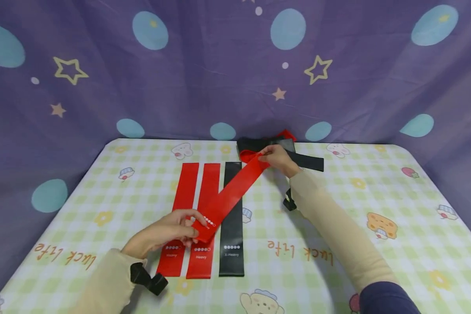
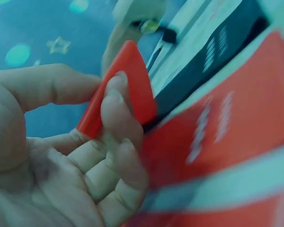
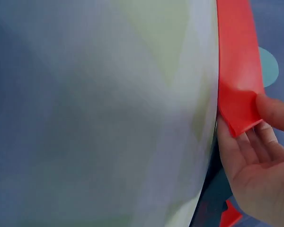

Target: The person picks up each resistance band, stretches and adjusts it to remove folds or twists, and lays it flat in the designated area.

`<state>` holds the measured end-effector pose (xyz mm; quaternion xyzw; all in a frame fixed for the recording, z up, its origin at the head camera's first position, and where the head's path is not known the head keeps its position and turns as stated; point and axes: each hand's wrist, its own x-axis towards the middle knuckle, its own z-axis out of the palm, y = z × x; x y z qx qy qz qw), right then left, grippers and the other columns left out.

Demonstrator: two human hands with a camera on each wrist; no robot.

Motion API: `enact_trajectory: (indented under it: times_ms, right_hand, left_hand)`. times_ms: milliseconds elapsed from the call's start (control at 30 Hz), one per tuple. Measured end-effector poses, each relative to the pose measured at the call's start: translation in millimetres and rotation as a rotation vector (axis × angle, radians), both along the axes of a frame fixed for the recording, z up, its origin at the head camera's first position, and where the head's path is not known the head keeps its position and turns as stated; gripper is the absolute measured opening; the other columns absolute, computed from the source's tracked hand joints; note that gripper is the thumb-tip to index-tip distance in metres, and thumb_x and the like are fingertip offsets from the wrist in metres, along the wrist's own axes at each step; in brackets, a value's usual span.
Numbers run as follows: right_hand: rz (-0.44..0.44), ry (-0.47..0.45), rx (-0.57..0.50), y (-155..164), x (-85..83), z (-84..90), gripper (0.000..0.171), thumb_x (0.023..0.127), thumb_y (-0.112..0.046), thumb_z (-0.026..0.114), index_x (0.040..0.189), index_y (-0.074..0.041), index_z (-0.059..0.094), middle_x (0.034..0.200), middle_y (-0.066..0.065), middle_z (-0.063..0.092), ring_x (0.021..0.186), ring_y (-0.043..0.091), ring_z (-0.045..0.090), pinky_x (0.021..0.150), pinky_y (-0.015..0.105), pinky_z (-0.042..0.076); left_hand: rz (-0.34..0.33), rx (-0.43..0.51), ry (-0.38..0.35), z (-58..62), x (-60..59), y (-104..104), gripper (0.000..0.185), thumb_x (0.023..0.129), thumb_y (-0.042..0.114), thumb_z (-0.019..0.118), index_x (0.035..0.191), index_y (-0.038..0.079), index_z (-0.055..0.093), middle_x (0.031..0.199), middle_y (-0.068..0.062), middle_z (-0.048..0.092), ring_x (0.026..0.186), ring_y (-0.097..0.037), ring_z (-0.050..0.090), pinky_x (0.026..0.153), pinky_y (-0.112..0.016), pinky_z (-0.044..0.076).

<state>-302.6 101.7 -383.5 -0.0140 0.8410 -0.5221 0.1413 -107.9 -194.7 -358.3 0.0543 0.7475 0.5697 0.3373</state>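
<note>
Two hands, left hand (image 1: 168,231) and right hand (image 1: 276,159), pinch one red band (image 1: 229,196); three bands (image 1: 204,218) lie flat.

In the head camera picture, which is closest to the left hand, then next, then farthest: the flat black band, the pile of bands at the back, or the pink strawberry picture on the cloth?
From the left hand:
1. Flat black band, just to its right in the row.
2. Pile of bands, at the table's far edge, by the right hand.
3. Strawberry picture, far right on the tablecloth.
</note>
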Motion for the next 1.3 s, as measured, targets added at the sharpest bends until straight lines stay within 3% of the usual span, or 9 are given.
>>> enact_trajectory:
  times_ms: [67, 167, 333, 633, 800, 967, 1100, 1300]
  right_hand:
    - [-0.010, 0.029, 0.035, -0.7, -0.3, 0.5, 0.015, 0.088, -0.004, 0.063, 0.101, 0.004, 0.062, 0.089, 0.004, 0.056, 0.076, 0.017, 0.048, 0.066, 0.021, 0.042]
    - [0.015, 0.076, 0.075, -2.1, -0.4, 2.9, 0.015, 0.087, -0.002, 0.063, 0.100, 0.005, 0.063, 0.092, 0.009, 0.058, 0.076, 0.019, 0.049, 0.065, 0.022, 0.043]
    - [0.092, 0.142, 0.142, -5.8, -0.1, 6.1, 0.015, 0.087, -0.003, 0.064, 0.099, 0.005, 0.065, 0.092, 0.011, 0.061, 0.077, 0.021, 0.050, 0.065, 0.022, 0.043]
    - [0.112, 0.129, 0.206, -9.5, 2.5, 1.5, 0.013, 0.085, -0.006, 0.066, 0.096, 0.002, 0.066, 0.086, 0.005, 0.060, 0.076, 0.019, 0.049, 0.063, 0.022, 0.042]
    - [0.185, 0.093, 0.198, -10.3, 2.0, 0.7, 0.013, 0.087, -0.006, 0.063, 0.097, 0.001, 0.066, 0.085, 0.005, 0.060, 0.074, 0.017, 0.049, 0.064, 0.022, 0.043]
    - [0.241, 0.082, 0.229, -9.0, 1.9, 1.1, 0.018, 0.088, -0.004, 0.059, 0.103, 0.001, 0.068, 0.101, 0.011, 0.065, 0.083, 0.019, 0.048, 0.068, 0.023, 0.041]
    - [0.230, 0.118, 0.257, -10.2, 0.6, 2.1, 0.016, 0.086, -0.002, 0.061, 0.101, 0.000, 0.069, 0.100, 0.013, 0.066, 0.082, 0.019, 0.050, 0.068, 0.023, 0.042]
    - [0.179, 0.155, 0.254, -15.3, -3.4, 2.2, 0.014, 0.082, -0.002, 0.069, 0.092, -0.001, 0.060, 0.089, 0.011, 0.065, 0.075, 0.017, 0.052, 0.068, 0.022, 0.042]
  left_hand:
    - [-0.045, 0.035, -0.014, -0.6, 5.4, 10.8, 0.031, 0.087, 0.012, 0.063, 0.112, -0.004, 0.054, 0.071, -0.002, 0.066, 0.061, -0.014, 0.062, 0.064, -0.024, 0.053]
    - [-0.095, 0.094, -0.033, -1.3, 12.9, 26.7, 0.027, 0.087, 0.011, 0.066, 0.107, -0.004, 0.055, 0.073, -0.004, 0.069, 0.062, -0.014, 0.062, 0.063, -0.024, 0.053]
    - [-0.127, 0.156, -0.052, -6.5, 23.6, 50.7, 0.020, 0.086, 0.009, 0.067, 0.099, -0.003, 0.057, 0.076, -0.007, 0.071, 0.059, -0.013, 0.062, 0.062, -0.023, 0.053]
    - [-0.084, 0.168, -0.081, -18.6, 38.5, 80.7, 0.013, 0.085, 0.005, 0.067, 0.094, -0.001, 0.060, 0.062, -0.001, 0.064, 0.051, -0.009, 0.059, 0.056, -0.019, 0.044]
    - [-0.082, 0.194, -0.068, -22.3, 44.1, 93.0, 0.012, 0.085, 0.002, 0.067, 0.093, -0.002, 0.060, 0.071, -0.015, 0.069, 0.050, -0.008, 0.060, 0.048, -0.017, 0.037]
    - [-0.102, 0.218, -0.080, -23.1, 47.8, 103.3, 0.012, 0.084, 0.000, 0.066, 0.094, -0.002, 0.059, 0.081, -0.025, 0.070, 0.047, -0.007, 0.058, 0.043, -0.017, 0.031]
    - [-0.110, 0.178, -0.082, -23.8, 48.7, 111.7, 0.012, 0.085, 0.002, 0.066, 0.094, 0.003, 0.059, 0.081, -0.019, 0.072, 0.045, -0.010, 0.056, 0.042, -0.018, 0.028]
    - [-0.081, 0.110, -0.003, -26.1, 51.0, 123.5, 0.015, 0.085, 0.002, 0.067, 0.095, 0.004, 0.056, 0.076, -0.019, 0.071, 0.044, -0.011, 0.057, 0.047, -0.018, 0.033]
